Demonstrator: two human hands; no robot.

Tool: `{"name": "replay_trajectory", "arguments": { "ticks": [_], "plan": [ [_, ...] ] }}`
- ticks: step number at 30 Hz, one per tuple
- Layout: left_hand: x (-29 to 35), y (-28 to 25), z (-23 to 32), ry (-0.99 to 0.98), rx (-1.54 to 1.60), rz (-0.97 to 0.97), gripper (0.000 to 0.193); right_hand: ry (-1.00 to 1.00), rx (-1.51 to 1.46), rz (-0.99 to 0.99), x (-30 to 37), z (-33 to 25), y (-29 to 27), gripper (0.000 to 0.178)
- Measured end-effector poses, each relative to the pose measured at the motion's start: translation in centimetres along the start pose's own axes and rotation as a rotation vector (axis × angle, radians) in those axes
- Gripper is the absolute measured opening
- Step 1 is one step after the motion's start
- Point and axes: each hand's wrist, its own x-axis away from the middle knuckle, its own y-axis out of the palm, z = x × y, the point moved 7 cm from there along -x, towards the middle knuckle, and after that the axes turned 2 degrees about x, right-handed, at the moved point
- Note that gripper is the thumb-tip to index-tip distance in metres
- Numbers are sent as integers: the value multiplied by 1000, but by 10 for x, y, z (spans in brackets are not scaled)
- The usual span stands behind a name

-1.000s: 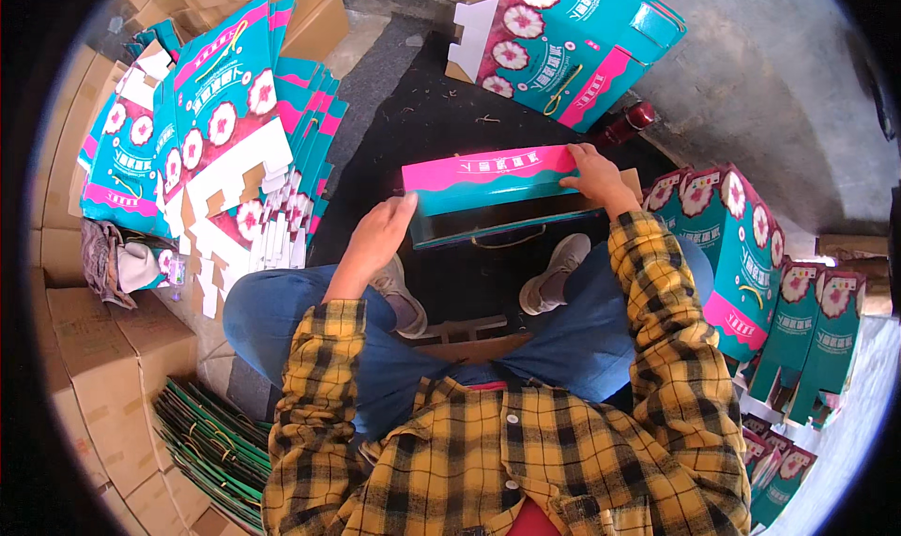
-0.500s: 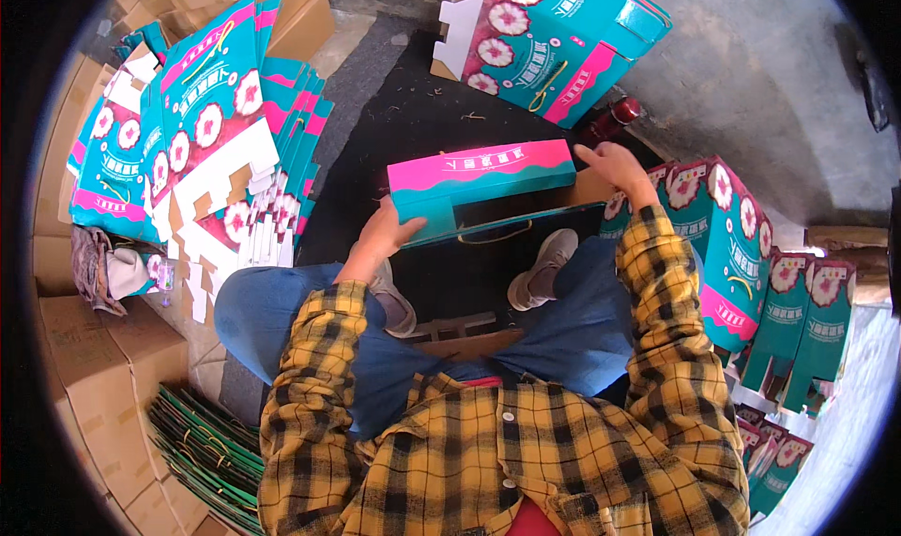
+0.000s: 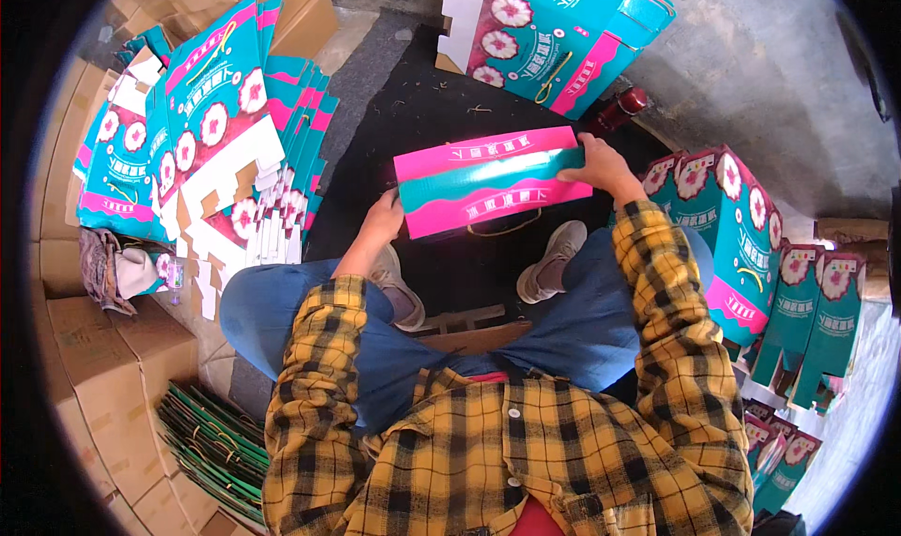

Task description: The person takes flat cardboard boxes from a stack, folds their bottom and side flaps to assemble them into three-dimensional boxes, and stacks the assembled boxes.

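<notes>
A teal and pink cardboard box (image 3: 493, 181) is held above the dark mat, between my knees and in front of my shoes. Its top face shows two pink bands with a teal strip between them, and a yellow cord handle (image 3: 507, 226) shows at its near side. My left hand (image 3: 382, 221) grips the box's left end, the fingers partly hidden behind it. At the right end, my right hand (image 3: 603, 168) is closed on the box, thumb lying over the teal strip. The inside of the box is hidden.
Flat printed cartons (image 3: 202, 114) are piled on the left, beside brown boxes (image 3: 103, 348). Flattened green pieces with cords (image 3: 211, 447) lie lower left. Made-up boxes (image 3: 723, 245) stand on the right, another large carton (image 3: 563, 38) ahead. A dark red bottle (image 3: 621, 107) stands near it.
The box's open top has been closed, and a second pink band now covers the gap. My right thumb has come onto the top. My left hand has shifted slightly at the left end.
</notes>
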Motion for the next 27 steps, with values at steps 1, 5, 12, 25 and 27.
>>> {"name": "replay_trajectory", "arguments": {
  "ticks": [1, 5, 12, 25, 27],
  "plan": [
    [0, 8, 8, 8, -4, -17, 75, 88, -4, 84, -1, 16, 8, 86],
    [22, 14, 6, -137, 319, -71, 94, 269, -412, -469, 0, 17, 59, 76],
    [19, 29, 7, -193, 289, -220, 92, 103, -709, -307, -11, 22, 58, 66],
    [62, 53, 136, 430, 515, -230, 54, -68, -119, 1155, 166, -51, -235, 60],
    [67, 53, 145, 509, 427, -197, 46, -81, -105, 1191, 214, -48, -251, 67]
  ]
}}
